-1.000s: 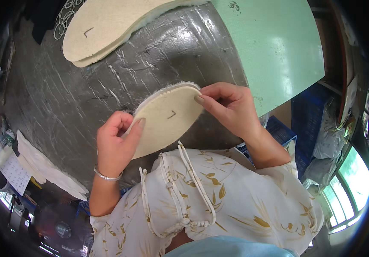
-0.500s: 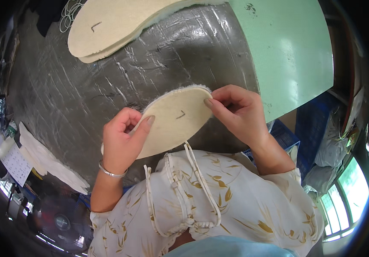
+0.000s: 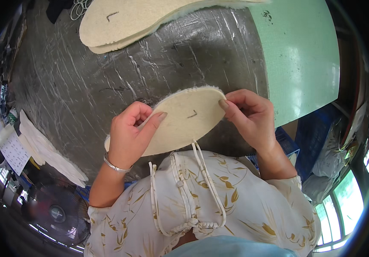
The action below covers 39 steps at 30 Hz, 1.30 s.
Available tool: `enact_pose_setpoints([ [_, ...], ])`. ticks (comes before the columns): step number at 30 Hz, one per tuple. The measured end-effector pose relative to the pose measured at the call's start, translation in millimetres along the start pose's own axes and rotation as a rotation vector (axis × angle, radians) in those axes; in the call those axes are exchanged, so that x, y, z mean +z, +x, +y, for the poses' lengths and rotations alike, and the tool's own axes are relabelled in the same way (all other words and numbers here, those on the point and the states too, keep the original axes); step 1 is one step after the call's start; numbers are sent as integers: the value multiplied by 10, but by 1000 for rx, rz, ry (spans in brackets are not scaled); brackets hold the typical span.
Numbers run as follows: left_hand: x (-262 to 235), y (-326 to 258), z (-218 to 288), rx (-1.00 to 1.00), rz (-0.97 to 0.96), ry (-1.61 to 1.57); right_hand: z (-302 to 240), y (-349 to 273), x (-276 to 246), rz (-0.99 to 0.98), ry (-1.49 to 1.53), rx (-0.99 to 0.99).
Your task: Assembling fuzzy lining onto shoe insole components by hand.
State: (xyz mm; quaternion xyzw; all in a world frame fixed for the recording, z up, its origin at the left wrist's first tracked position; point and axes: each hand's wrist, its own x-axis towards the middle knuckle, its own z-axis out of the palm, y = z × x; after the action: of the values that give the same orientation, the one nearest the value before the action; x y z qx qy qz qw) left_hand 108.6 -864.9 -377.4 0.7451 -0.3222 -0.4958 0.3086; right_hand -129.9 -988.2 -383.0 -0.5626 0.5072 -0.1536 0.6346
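One flat, cream, round-ended, fleece-rimmed insole [image 3: 184, 124] was held over the dark grey, glossy table [image 3: 77, 90]. The left hand [image 3: 129, 137] pinched its far edge; the right hand [image 3: 251, 119] pinched its right end, probably to keep the marked face flat. Finger contact underneath could not be confirmed.
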Motion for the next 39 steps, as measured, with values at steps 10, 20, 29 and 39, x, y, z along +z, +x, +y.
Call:
enact_pose_setpoints([
  [10, 31, 19, -11, -25, 9, -12, 29, -20, 39, 44, 15, -32],
  [20, 16, 7, 74, -106, 16, -20, 123, -21, 63, 81, -65, -274],
  [29, 38, -21, 36, -99, 53, -15, 91, -16, 50, 92, -154, -261],
  [39, 43, -32, 23, -53, 49, -34, -169, 63, 32, 10, -401, -311],
])
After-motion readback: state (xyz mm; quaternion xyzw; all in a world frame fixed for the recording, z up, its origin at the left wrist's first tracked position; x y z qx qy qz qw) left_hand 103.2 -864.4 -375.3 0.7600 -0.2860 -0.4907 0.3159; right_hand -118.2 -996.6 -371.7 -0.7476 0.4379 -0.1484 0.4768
